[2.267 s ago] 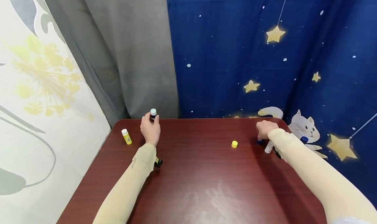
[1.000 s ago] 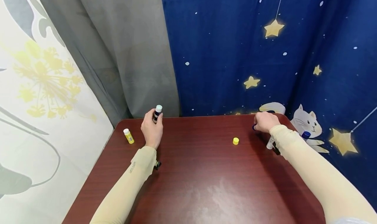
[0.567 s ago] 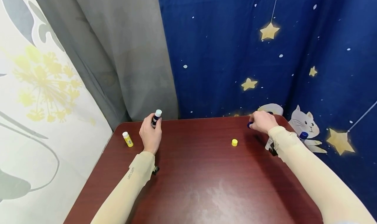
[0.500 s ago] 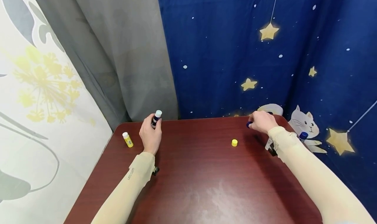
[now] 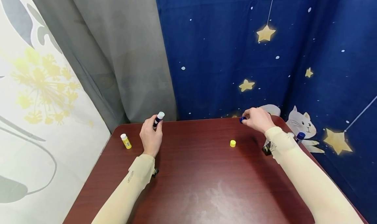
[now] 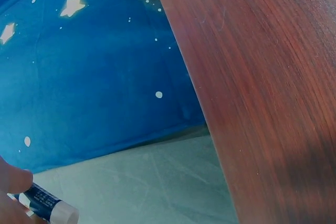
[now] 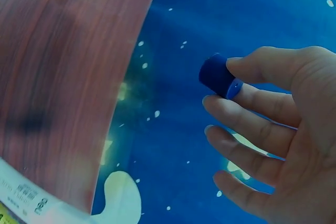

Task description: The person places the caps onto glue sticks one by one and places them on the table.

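Observation:
My left hand (image 5: 151, 135) grips a dark blue glue stick (image 5: 158, 120) above the table's far edge, its white end up and leaning right. In the left wrist view, the glue stick (image 6: 44, 203) shows small print, with fingertips around it. Thumb and fingers of my right hand (image 5: 258, 119) pinch a small blue cap (image 5: 242, 120) near the far right edge. The right wrist view shows the cap (image 7: 216, 76) between thumb and fingertips, the other fingers spread loosely. A wide gap separates cap and glue stick.
A yellow glue stick (image 5: 126, 141) with a white end stands at the left of the brown table (image 5: 194, 171). One yellow cap (image 5: 232, 143) lies right of centre. Behind my right forearm stands a blue-capped stick (image 5: 300, 137); a white glue stick (image 7: 31, 198) shows in the right wrist view.
My right hand has risen and moved left with the blue cap, away from the white glue stick. My left hand has shifted slightly right, and its glue stick leans further right.

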A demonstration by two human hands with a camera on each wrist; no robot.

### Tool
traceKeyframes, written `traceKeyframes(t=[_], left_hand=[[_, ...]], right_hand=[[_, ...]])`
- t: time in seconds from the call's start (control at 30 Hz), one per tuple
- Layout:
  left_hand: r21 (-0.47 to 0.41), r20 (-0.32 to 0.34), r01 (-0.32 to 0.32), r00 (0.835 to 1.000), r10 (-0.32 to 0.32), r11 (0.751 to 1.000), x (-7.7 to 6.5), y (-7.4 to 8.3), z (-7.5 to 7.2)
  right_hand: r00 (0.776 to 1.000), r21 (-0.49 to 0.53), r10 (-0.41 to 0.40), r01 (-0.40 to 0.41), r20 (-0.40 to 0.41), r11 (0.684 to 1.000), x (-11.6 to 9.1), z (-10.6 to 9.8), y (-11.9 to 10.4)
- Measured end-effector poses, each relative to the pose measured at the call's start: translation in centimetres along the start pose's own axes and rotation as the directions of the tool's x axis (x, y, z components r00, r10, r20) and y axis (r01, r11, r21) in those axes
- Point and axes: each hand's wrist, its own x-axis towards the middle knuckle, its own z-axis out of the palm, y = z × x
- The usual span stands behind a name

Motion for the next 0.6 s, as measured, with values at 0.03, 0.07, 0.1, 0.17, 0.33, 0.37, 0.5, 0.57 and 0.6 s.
traceKeyframes(t=[0.03, 0.07, 0.1, 0.17, 0.33, 0.37, 0.5, 0.57, 0.6], left_hand=[[0.003, 0.001, -0.005, 1.000, 0.005, 1.000, 0.0, 0.1, 0.0], [0.005, 0.002, -0.012, 1.000, 0.012, 1.000, -0.1, 0.1, 0.1], [0.005, 0.004, -0.021, 1.000, 0.021, 1.000, -0.1, 0.2, 0.1], [0.001, 0.007, -0.035, 0.999, 0.035, 0.999, -0.2, 0.4, 0.1], [-0.005, 0.007, -0.059, 0.998, 0.059, 0.998, -0.2, 0.7, 0.1], [-0.004, 0.008, -0.059, 0.998, 0.059, 0.998, -0.3, 0.8, 0.2], [0.004, 0.007, -0.054, 0.999, 0.054, 0.999, -0.4, 0.9, 0.3], [0.006, 0.004, -0.057, 0.998, 0.057, 0.998, -0.5, 1.0, 0.3], [0.007, 0.003, -0.059, 0.998, 0.059, 0.998, -0.6, 1.0, 0.4]], right_hand=[[1.000, 0.006, -0.004, 0.004, -0.007, 1.000, 0.0, -0.1, -0.2], [1.000, 0.010, -0.007, 0.008, -0.014, 1.000, -0.1, -0.1, -0.3], [1.000, 0.013, -0.010, 0.010, -0.023, 1.000, -0.1, -0.2, -0.5], [0.999, 0.027, -0.008, 0.009, -0.039, 1.000, -0.1, -0.3, -0.9], [0.996, 0.058, -0.001, 0.006, -0.085, 0.998, 0.0, -0.4, -2.0], [0.996, 0.061, -0.001, 0.007, -0.094, 0.998, 0.0, -0.4, -2.1], [0.992, 0.081, -0.012, 0.023, -0.123, 0.996, 0.0, -0.4, -2.8], [0.991, 0.088, -0.019, 0.031, -0.131, 0.996, -0.1, -0.3, -3.1], [0.991, 0.094, -0.021, 0.034, -0.134, 0.995, -0.1, -0.3, -3.3]])
